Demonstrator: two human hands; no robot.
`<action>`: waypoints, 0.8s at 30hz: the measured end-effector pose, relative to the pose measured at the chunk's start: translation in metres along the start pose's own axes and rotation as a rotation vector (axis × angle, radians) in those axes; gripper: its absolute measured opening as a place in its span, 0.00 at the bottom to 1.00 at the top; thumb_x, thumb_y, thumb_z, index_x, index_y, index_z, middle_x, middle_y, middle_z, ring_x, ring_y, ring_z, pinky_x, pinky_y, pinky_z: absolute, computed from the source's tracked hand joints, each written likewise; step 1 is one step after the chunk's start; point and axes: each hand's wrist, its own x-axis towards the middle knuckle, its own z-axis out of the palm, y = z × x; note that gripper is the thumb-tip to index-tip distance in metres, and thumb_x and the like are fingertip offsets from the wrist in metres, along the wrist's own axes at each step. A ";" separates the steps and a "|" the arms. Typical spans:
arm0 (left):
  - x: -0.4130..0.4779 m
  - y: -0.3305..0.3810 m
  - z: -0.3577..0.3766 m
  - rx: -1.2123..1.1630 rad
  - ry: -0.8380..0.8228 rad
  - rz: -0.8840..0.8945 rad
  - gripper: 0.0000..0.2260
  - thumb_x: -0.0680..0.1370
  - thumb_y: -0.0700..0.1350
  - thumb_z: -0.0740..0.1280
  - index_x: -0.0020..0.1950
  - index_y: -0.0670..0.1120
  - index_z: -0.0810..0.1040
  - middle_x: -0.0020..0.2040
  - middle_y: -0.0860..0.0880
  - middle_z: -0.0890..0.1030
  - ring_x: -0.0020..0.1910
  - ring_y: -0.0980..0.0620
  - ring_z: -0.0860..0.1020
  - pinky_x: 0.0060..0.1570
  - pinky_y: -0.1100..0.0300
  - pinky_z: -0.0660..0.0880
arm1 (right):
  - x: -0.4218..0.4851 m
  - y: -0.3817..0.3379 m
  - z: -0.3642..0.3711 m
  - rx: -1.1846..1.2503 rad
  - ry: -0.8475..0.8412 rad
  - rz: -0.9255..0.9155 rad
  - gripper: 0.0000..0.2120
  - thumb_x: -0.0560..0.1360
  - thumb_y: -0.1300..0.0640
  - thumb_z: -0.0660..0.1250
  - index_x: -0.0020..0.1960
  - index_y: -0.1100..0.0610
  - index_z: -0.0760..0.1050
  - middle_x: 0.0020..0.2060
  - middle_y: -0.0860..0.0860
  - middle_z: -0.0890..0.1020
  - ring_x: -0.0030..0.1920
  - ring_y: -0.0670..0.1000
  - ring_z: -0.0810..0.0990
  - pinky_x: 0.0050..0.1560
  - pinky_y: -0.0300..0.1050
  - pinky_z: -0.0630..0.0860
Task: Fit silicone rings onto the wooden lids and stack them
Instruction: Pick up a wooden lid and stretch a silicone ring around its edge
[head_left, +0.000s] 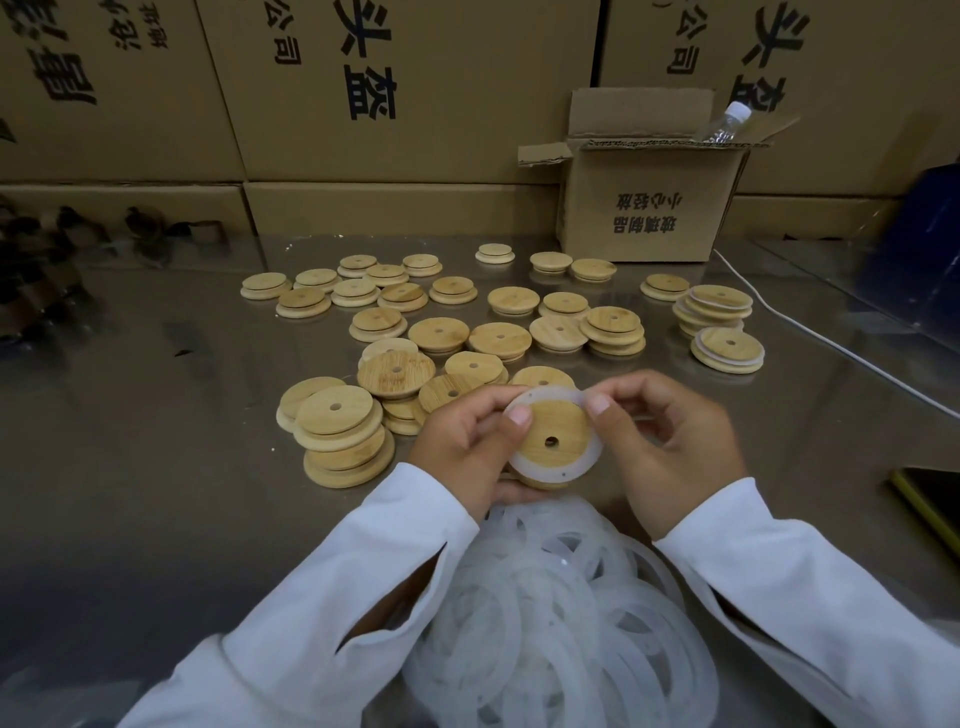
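Your shot is dim and warm, lit from overhead. The shiny table (130, 467) throws soft glare across the middle; the upper left sinks dark and smeared. Boxes (415, 104) bow at the edges; rings (545, 649) at the bottom look soft.

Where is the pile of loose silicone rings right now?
In the head view, the pile of silicone rings lies bottom centre on the table, between the white sleeves, just below the left hand and right hand gripping a wooden lid.

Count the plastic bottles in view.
1. A clear plastic bottle with a white cap pokes out of the open cardboard box at the back right of the table. More could be hidden inside the box.
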 end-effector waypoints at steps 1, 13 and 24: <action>0.000 0.000 0.000 0.008 0.009 0.006 0.07 0.78 0.41 0.61 0.49 0.49 0.78 0.39 0.50 0.84 0.41 0.50 0.83 0.32 0.57 0.80 | 0.000 0.000 0.000 -0.008 0.003 -0.003 0.07 0.72 0.61 0.66 0.38 0.50 0.77 0.35 0.47 0.81 0.40 0.47 0.78 0.50 0.47 0.74; -0.002 0.005 0.003 0.088 0.086 0.060 0.07 0.77 0.39 0.61 0.49 0.46 0.78 0.37 0.50 0.83 0.38 0.51 0.83 0.31 0.56 0.80 | 0.002 0.000 0.000 -0.048 -0.011 0.010 0.07 0.73 0.61 0.65 0.38 0.51 0.76 0.36 0.47 0.81 0.41 0.47 0.78 0.46 0.42 0.74; -0.001 0.004 0.003 -0.005 0.094 0.024 0.07 0.77 0.40 0.61 0.50 0.46 0.78 0.39 0.48 0.83 0.40 0.48 0.83 0.30 0.57 0.80 | 0.000 -0.005 -0.004 0.010 -0.017 -0.005 0.05 0.72 0.60 0.67 0.39 0.53 0.78 0.36 0.48 0.82 0.41 0.48 0.79 0.49 0.46 0.75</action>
